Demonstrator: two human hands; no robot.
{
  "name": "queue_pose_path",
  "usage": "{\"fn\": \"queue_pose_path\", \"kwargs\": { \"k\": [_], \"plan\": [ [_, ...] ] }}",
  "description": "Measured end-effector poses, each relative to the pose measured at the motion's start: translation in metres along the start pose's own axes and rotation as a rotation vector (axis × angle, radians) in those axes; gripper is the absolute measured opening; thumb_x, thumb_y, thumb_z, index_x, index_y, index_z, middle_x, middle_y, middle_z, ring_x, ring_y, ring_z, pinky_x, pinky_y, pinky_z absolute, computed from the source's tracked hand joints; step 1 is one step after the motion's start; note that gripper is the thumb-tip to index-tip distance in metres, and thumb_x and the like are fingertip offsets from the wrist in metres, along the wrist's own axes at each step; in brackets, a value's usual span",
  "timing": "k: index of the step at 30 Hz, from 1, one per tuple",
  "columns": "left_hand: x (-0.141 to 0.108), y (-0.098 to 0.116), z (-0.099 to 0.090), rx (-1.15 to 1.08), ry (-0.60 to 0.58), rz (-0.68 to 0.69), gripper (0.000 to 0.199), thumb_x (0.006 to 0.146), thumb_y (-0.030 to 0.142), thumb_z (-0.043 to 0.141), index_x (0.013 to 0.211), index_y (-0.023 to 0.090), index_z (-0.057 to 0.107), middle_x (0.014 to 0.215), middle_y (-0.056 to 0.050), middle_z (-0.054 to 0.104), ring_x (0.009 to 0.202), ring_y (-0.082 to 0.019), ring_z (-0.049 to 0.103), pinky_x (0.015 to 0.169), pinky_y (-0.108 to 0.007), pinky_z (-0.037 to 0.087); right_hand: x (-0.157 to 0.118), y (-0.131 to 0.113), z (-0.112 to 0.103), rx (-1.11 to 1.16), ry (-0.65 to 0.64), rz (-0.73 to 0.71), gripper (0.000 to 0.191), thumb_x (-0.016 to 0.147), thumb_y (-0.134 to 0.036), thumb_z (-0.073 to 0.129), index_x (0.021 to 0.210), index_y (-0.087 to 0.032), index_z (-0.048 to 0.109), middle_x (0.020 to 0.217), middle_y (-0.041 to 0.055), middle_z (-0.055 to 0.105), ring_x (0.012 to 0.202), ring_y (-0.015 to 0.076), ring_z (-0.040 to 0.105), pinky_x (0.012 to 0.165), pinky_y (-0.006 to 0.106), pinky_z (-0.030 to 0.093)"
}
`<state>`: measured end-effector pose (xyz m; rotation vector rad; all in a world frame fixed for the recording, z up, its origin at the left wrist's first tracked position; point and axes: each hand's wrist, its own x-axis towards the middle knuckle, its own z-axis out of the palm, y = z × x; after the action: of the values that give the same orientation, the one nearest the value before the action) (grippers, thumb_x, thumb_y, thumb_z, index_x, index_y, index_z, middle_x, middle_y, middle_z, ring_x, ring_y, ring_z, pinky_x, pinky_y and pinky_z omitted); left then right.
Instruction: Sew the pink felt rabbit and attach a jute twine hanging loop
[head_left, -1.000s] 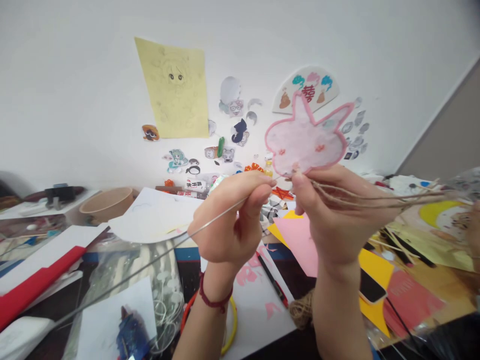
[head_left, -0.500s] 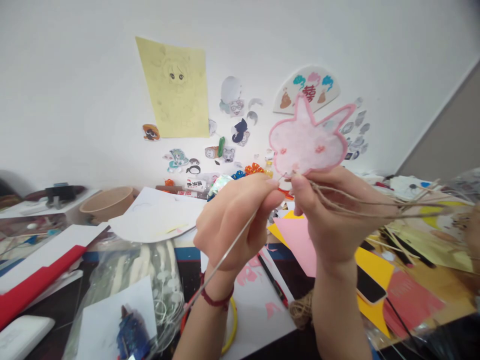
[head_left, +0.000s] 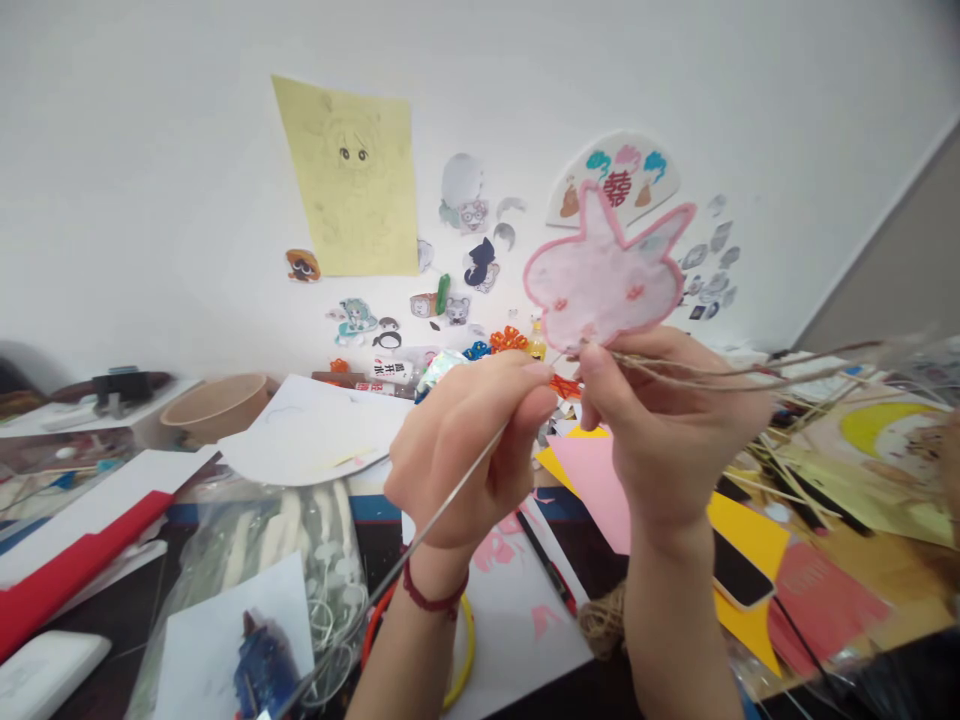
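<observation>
My left hand (head_left: 465, 450) is closed in a pinch around a thin, pale rod (head_left: 450, 497), stiff and wire-like. The rod slants from the lower left up to the fingertips, its tip close to my right fingers. Between thumb and fingers, my right hand (head_left: 667, 430) grips the lower edge of a pink rabbit-head cutout (head_left: 607, 270) with a darker pink border and small reddish eye marks. Strands of brown twine (head_left: 795, 372) run out rightward from that same grip. Where rod, twine and cutout come together, the detail is too small to make out.
A ball of twine (head_left: 602, 620) lies between my forearms, beside a white sheet (head_left: 517, 640) with pink scraps. A phone (head_left: 741, 570) rests on yellow paper at right. Left are a tan bowl (head_left: 214, 405) and a red strip (head_left: 82, 570). Behind rises a wall (head_left: 150, 180) with drawings.
The rabbit cutout has shifted slightly left and up with my right hand. The twine strands have risen on the right. My left hand has moved slightly left, still pinching the rod.
</observation>
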<state>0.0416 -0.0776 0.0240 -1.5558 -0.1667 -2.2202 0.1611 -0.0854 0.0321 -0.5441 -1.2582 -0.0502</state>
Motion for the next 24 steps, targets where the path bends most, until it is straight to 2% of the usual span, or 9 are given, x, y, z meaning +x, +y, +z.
{"fn": "queue_pose_path", "kwargs": {
  "k": [6, 12, 18, 24],
  "plan": [
    [0.0011, 0.0013, 0.0004, 0.037, -0.016, -0.015, 0.012, 0.101, 0.026, 0.059, 0.101, 0.021, 0.071, 0.080, -0.001, 0.077, 0.067, -0.015, 0.075, 0.059, -0.028, 0.063, 0.0001, -0.0002, -0.0004, 0.021, -0.004, -0.014, 0.008, 0.081, -0.017, 0.077, 0.078, -0.021, 0.070, 0.066, -0.0043, 0.066, 0.051, 0.0080, 0.057, 0.050, 0.023, 0.054],
    [-0.0002, -0.0006, 0.0002, 0.016, -0.015, 0.007, 0.011, 0.099, 0.018, 0.061, 0.101, 0.014, 0.070, 0.082, -0.004, 0.078, 0.065, -0.013, 0.072, 0.059, -0.026, 0.063, 0.0002, 0.0004, -0.0003, 0.012, -0.010, -0.024, 0.008, 0.081, -0.017, 0.077, 0.079, -0.021, 0.070, 0.068, -0.0039, 0.066, 0.052, 0.0089, 0.058, 0.050, 0.025, 0.055],
    [-0.0012, -0.0042, 0.0016, 0.019, -0.009, 0.061, 0.015, 0.098, 0.023, 0.065, 0.095, 0.009, 0.070, 0.080, -0.004, 0.077, 0.064, -0.011, 0.072, 0.057, -0.022, 0.061, -0.0002, 0.0019, -0.0013, -0.009, -0.030, -0.063, 0.008, 0.082, -0.016, 0.075, 0.081, -0.021, 0.069, 0.070, -0.0028, 0.067, 0.053, 0.0095, 0.059, 0.049, 0.025, 0.054],
    [-0.0005, -0.0016, 0.0011, 0.026, -0.046, 0.002, 0.013, 0.101, 0.024, 0.060, 0.097, 0.017, 0.070, 0.081, -0.002, 0.077, 0.063, -0.011, 0.072, 0.057, -0.021, 0.060, -0.0009, 0.0022, 0.0005, 0.039, -0.024, -0.062, 0.009, 0.081, -0.014, 0.074, 0.082, -0.020, 0.069, 0.072, -0.0028, 0.067, 0.050, 0.0080, 0.056, 0.045, 0.024, 0.051]
  ]
}}
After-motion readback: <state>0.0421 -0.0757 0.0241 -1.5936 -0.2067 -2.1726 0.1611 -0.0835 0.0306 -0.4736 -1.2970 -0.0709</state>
